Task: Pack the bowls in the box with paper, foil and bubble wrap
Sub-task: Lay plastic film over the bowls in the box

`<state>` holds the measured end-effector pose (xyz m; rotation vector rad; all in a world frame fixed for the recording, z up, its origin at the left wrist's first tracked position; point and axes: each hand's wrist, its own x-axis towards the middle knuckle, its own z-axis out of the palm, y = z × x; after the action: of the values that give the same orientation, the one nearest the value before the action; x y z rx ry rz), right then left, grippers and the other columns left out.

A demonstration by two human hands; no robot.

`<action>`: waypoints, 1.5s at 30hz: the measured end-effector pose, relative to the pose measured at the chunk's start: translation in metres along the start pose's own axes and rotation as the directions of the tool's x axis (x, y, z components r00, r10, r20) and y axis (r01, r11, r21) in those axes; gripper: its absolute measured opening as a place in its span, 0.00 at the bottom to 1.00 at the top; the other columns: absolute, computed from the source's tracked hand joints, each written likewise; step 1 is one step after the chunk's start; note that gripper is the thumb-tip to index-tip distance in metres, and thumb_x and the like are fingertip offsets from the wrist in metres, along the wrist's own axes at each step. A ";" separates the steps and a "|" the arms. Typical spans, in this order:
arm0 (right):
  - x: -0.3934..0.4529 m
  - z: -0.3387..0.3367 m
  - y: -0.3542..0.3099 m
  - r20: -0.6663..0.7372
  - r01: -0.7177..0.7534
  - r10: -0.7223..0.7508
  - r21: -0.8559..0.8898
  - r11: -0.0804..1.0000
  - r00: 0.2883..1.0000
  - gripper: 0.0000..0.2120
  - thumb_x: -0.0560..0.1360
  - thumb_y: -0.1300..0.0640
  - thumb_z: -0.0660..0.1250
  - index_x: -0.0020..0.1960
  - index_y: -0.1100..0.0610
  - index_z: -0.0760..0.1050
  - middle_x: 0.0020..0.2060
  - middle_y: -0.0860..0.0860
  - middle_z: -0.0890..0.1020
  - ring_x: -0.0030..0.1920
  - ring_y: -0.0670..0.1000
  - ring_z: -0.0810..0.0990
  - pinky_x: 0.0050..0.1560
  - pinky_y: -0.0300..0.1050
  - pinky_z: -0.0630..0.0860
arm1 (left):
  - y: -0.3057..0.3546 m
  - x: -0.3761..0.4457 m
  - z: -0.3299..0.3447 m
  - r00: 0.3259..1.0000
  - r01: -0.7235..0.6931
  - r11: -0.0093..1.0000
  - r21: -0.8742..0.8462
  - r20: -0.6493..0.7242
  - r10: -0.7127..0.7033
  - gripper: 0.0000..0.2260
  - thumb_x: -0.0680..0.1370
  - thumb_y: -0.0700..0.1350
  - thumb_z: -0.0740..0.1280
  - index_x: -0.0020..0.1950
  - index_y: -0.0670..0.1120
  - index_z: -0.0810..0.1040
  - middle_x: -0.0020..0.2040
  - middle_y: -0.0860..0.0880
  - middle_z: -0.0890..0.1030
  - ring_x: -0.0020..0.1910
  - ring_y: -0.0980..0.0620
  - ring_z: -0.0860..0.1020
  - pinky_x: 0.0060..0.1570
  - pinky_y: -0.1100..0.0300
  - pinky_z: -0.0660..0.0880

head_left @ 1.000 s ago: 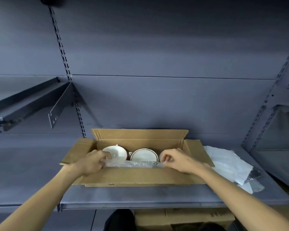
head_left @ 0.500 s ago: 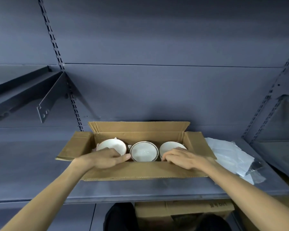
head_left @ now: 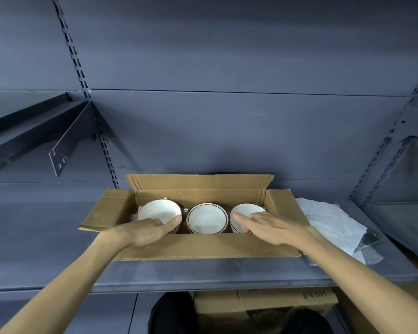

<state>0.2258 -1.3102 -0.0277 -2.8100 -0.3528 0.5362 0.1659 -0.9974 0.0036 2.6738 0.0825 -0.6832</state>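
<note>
While both hands reach over its near wall, the box sits open on the grey shelf in the lower middle of the frame, its flaps spread outward. Three white bowls stand in a row inside it: the left bowl, the middle bowl with a dark rim line, and the right bowl. The middle one is just beside each neighbour.

The left hand lies palm down across the near wall, fingers loosely together and extended; its thumb touches the near rim of the left bowl. It grips nothing that can be seen. The right hand is also flat and spread, its fingers resting over the near part of the right bowl; it likewise grasps nothing visible.

At the right of the frame, beside the box's right flap, a heap of clear plastic wrap lies on the shelf, with a dark scrap at its far right edge. In the upper left a bracket carries a higher shelf. Below the main shelf, at the bottom centre, a second carton shows.
</note>
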 end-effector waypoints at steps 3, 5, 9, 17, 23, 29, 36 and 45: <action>0.004 -0.002 0.002 0.097 -0.112 0.109 0.025 0.993 0.989 0.62 0.62 0.15 0.31 0.63 0.58 0.79 0.64 0.54 0.79 0.64 0.55 0.76 0.67 0.54 0.69 | 0.007 -0.009 -0.005 1.000 -0.004 1.000 -0.007 0.013 0.004 0.30 0.84 0.59 0.49 0.71 0.37 0.72 0.72 0.38 0.73 0.71 0.41 0.70 0.57 0.58 0.68; 0.006 -0.003 0.000 0.108 -0.124 0.121 0.026 0.992 0.987 0.63 0.59 0.13 0.31 0.63 0.55 0.80 0.65 0.52 0.77 0.66 0.53 0.74 0.69 0.54 0.68 | 0.008 -0.011 -0.007 1.000 -0.007 1.000 0.011 0.000 0.007 0.29 0.84 0.59 0.49 0.72 0.38 0.71 0.73 0.39 0.72 0.72 0.42 0.69 0.54 0.60 0.67; 0.006 -0.005 -0.007 0.142 -0.173 0.162 0.072 0.982 0.976 0.61 0.56 0.11 0.31 0.66 0.46 0.78 0.70 0.48 0.74 0.69 0.52 0.71 0.66 0.54 0.67 | 0.001 -0.009 -0.008 0.997 0.071 0.997 0.002 -0.015 -0.071 0.31 0.84 0.61 0.46 0.75 0.41 0.68 0.76 0.41 0.68 0.75 0.43 0.66 0.65 0.59 0.65; 0.000 0.014 -0.008 0.029 -0.090 0.087 0.115 0.989 0.996 0.54 0.63 0.15 0.31 0.42 0.60 0.74 0.49 0.56 0.82 0.53 0.57 0.81 0.55 0.52 0.75 | -0.010 0.009 -0.005 0.991 0.112 0.980 0.165 -0.093 -0.098 0.35 0.82 0.66 0.42 0.74 0.44 0.71 0.73 0.41 0.71 0.71 0.43 0.70 0.68 0.55 0.66; -0.003 0.003 0.024 -0.332 0.085 -0.064 0.049 0.995 0.941 0.21 0.80 0.40 0.56 0.44 0.53 0.78 0.39 0.47 0.82 0.44 0.54 0.81 0.44 0.50 0.78 | 0.009 0.038 -0.005 0.975 0.001 0.904 0.428 -0.202 0.095 0.30 0.79 0.69 0.42 0.65 0.59 0.77 0.64 0.49 0.79 0.63 0.47 0.76 0.55 0.53 0.70; -0.014 -0.007 0.084 -0.734 0.061 0.119 0.213 0.975 0.669 0.07 0.80 0.56 0.63 0.49 0.52 0.81 0.43 0.46 0.81 0.44 0.50 0.78 0.45 0.47 0.75 | 0.088 0.070 0.011 0.824 -0.449 0.892 0.055 -0.360 0.437 0.14 0.82 0.57 0.60 0.48 0.53 0.82 0.41 0.58 0.84 0.45 0.55 0.80 0.47 0.62 0.75; -0.039 0.014 0.173 -0.560 -0.337 0.413 0.239 0.911 0.718 0.24 0.74 0.59 0.66 0.70 0.50 0.75 0.68 0.50 0.76 0.69 0.57 0.69 0.67 0.57 0.69 | 0.176 0.096 0.050 0.711 -0.636 0.772 0.013 -0.379 0.592 0.09 0.81 0.46 0.64 0.56 0.50 0.83 0.50 0.56 0.85 0.49 0.54 0.81 0.54 0.56 0.76; -0.029 0.041 0.206 -0.409 -0.460 0.435 0.041 0.887 0.802 0.26 0.81 0.49 0.64 0.78 0.45 0.64 0.69 0.51 0.72 0.70 0.56 0.67 0.69 0.60 0.66 | 0.189 0.106 0.067 0.696 -0.668 0.744 0.021 -0.334 0.635 0.09 0.82 0.50 0.63 0.59 0.56 0.81 0.52 0.63 0.83 0.46 0.62 0.79 0.49 0.68 0.73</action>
<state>0.2223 -1.5034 -0.1161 -2.9634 0.4033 0.0020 0.2573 -1.2018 -0.0355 2.4233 -0.7072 -0.0021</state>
